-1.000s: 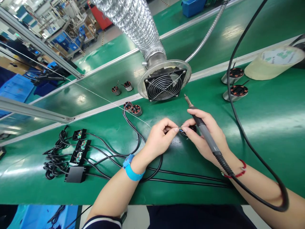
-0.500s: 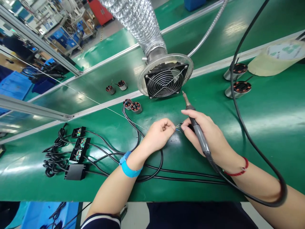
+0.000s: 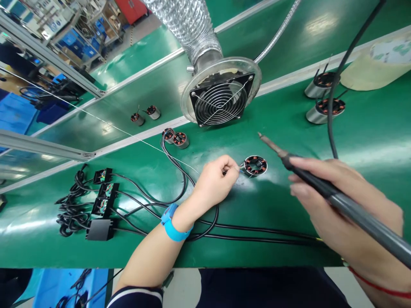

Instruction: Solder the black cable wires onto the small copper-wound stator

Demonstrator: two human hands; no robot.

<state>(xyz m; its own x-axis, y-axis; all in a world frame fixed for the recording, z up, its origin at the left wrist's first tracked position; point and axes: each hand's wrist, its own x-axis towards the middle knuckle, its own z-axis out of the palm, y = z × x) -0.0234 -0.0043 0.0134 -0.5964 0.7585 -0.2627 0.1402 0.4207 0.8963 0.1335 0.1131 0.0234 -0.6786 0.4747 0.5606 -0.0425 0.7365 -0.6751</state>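
Observation:
My right hand grips a soldering iron, its bare tip pointing up and left, apart from the parts on the bench. My left hand is closed in a pinch at the thin wires beside a motor stator. This stator is a round metal ring with copper windings, lying just right of my left fingertips. A thin pale strand, which looks like solder wire, runs from the upper left down toward my left hand. What exactly lies between the left fingertips is partly hidden.
A fume extractor fan hangs behind my hands. Two stators stand left of it, and two more at right by a tape roll. Black cables cross the green bench to several black boxes at left.
My right hand has drawn away to the right and toward me with the soldering iron, uncovering the stator. My left hand stays pinched in nearly the same place.

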